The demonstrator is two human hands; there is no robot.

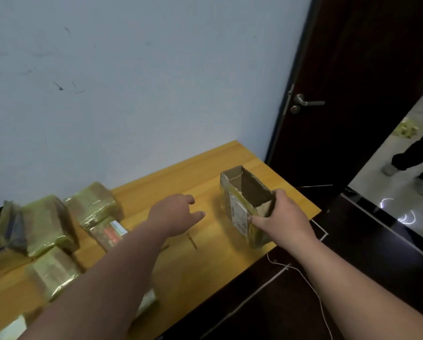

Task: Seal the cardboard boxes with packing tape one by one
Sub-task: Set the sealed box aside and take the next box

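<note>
Head view: my right hand (283,217) grips the near end of the open box (246,204) at centre right on the table (205,163), steadying it for sealing, I judge. My left hand (178,214) hovers empty at centre, fingers loosely curled. Taped boxes (48,219) sit lower left.

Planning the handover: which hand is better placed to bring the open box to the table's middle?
Right: the right hand already grips the open box at its near end; the left hand hovers apart, holding nothing.

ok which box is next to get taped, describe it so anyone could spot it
On the wooden table, look to the end by the dark door. The open box stands there alone, gripped by the right hand; unlike the taped boxes opposite, its top gapes open.
</note>
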